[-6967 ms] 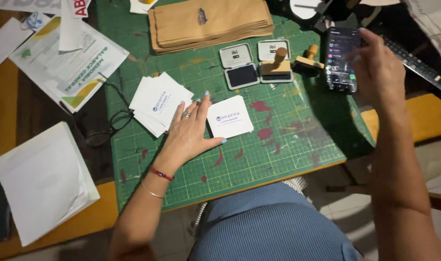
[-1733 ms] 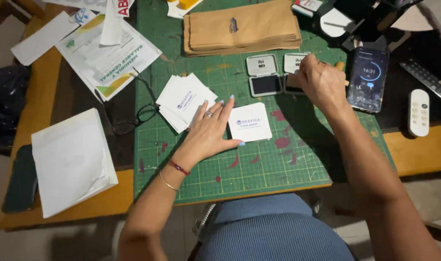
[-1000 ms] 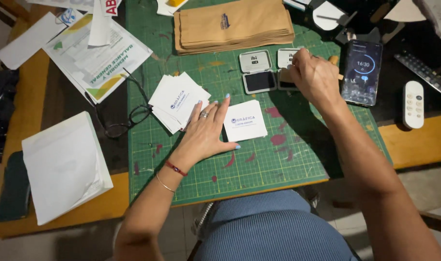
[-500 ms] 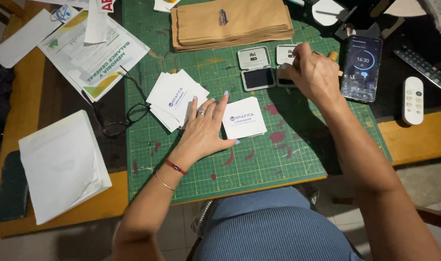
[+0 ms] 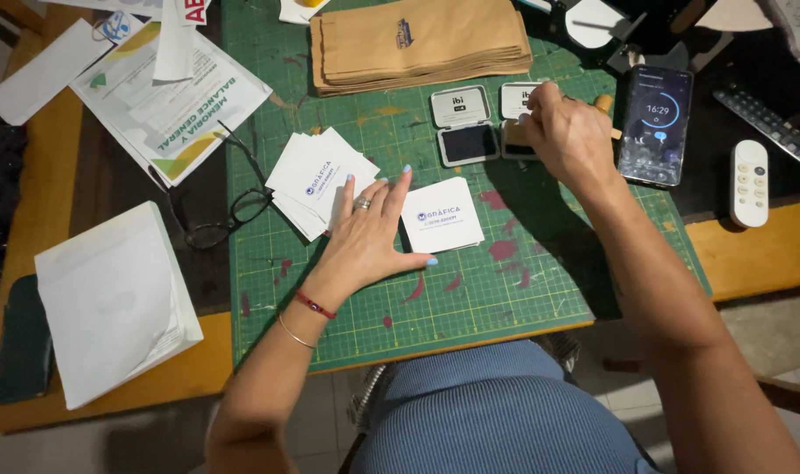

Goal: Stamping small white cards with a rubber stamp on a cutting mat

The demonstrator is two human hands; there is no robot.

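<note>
The fingers of the left hand lie spread and flat on the green cutting mat, thumb stretched out below a small square white card with blue print; the fingertips and thumb touch the card's left edge and lower left corner, pinning it at the centre of the frame. The right hand, above and to the right, has its fingers curled tight around a wooden-handled stamp, pressed down on an ink pad that the hand mostly hides. Just left of it sits a second ink pad, a flat grey case with its lid open and a dark rectangular pad showing. Left of the left hand is a loose fanned stack of matching white cards, touching the fingers. The mat is gridded, scuffed and blotched with red and yellowish stains. At top centre lies a thick pile of brown paper bags, matte and creased. To the right, off the mat, a glossy phone with a lit screen lies beside a small white remote. In the left half of the frame, black-rimmed glasses, printed leaflets and a stack of plain white paper lie on the wooden counter.
</note>
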